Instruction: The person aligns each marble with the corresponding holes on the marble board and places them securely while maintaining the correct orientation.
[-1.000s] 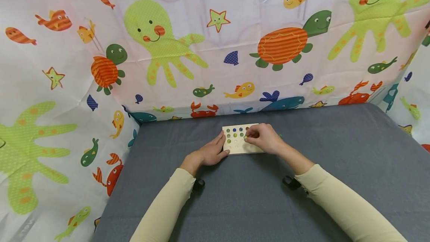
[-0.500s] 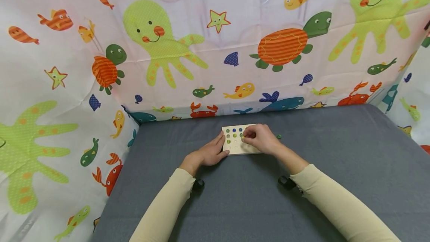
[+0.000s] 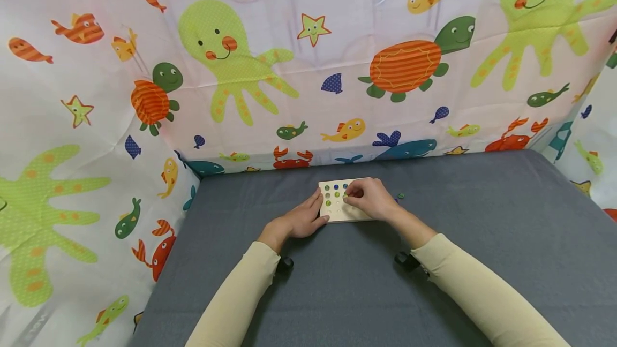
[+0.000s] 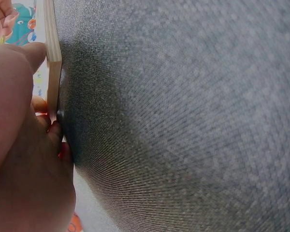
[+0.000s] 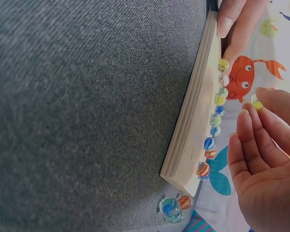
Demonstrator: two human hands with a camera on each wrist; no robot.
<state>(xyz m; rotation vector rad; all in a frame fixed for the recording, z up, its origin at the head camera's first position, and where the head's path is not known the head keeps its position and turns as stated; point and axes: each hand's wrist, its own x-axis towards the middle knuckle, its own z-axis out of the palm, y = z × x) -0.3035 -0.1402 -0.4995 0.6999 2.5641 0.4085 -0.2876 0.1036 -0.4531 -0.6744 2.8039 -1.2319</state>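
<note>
A pale wooden board (image 3: 332, 216) with round hollows lies on the grey cloth, several glass marbles (image 3: 336, 187) seated in rows on it. My left hand (image 3: 305, 217) holds the board's left end, thumb at the near corner and fingers along the side. Above the board, my right hand (image 3: 373, 198) pinches a clear and yellow marble (image 5: 256, 101) between thumb and forefinger. In the right wrist view this marble is raised off the board, with the other fingers loosely bent below it. My right hand hides the board's right part in the head view.
Loose marbles (image 5: 170, 209) lie on the cloth just past the board's right end, partly behind my right wrist in the head view. A grey cloth (image 3: 482, 229) covers the table. Behind and to the left hangs a curtain (image 3: 289, 143) printed with sea animals.
My right hand has shifted slightly left over the board with the marble in its fingertips, uncovering more of the loose marbles at the right. My left hand and the board have stayed put.
</note>
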